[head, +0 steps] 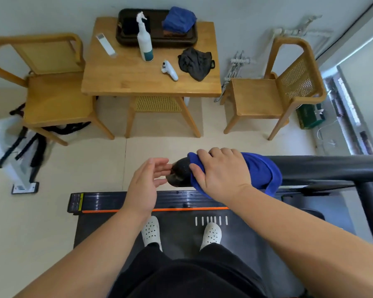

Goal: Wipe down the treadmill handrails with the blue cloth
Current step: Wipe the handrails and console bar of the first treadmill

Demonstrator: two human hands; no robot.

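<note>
A black padded treadmill handrail (323,167) runs in from the right and ends in a rounded tip (180,174) at centre. A blue cloth (261,171) is draped over the rail just behind that tip. My right hand (221,172) presses on the cloth and wraps it round the rail. My left hand (145,181) hovers beside the bare tip, fingers spread, fingertips at or just short of it, holding nothing. I stand on the treadmill belt (181,233) in white shoes.
A wooden table (125,76) ahead carries a white spray bottle (144,39), a dark tray (157,39) with folded blue cloths (178,19), a black rag (195,62) and two white remotes. Wooden chairs (52,91) flank it. A white stand (19,168) sits left.
</note>
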